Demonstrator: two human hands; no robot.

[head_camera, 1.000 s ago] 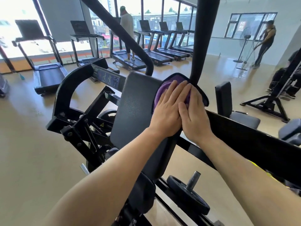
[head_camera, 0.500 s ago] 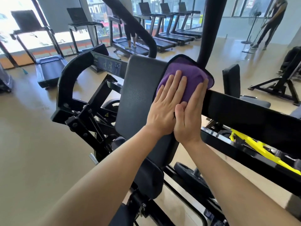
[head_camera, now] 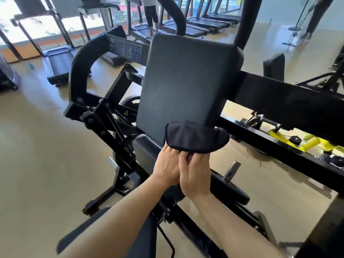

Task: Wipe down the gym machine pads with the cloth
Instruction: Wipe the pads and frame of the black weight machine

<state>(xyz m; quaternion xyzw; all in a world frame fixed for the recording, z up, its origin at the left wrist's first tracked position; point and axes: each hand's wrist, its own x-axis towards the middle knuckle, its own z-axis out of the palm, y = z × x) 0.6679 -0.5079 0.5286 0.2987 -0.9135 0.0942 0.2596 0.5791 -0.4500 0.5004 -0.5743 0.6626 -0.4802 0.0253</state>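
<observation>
A tall dark back pad point(head_camera: 184, 84) stands upright on the black gym machine, with a smaller dark seat pad point(head_camera: 145, 151) below it. The cloth point(head_camera: 196, 139), showing its dark side with a stitched edge, lies against the bottom edge of the back pad. My left hand point(head_camera: 168, 165) and my right hand point(head_camera: 195, 174) sit side by side just under it, fingers curled into the cloth's lower edge. The fingertips are hidden in the fabric.
The machine's black frame beam point(head_camera: 290, 101) runs to the right behind the pad. A weight plate on a peg point(head_camera: 230, 185) sits low right, with yellow parts point(head_camera: 312, 142) beyond. Treadmills point(head_camera: 57, 64) line the windows, and a person point(head_camera: 151, 13) stands on one.
Both hands slid the cloth from the pad's top right corner down to its bottom edge. The cloth's purple face no longer shows; its dark side faces me.
</observation>
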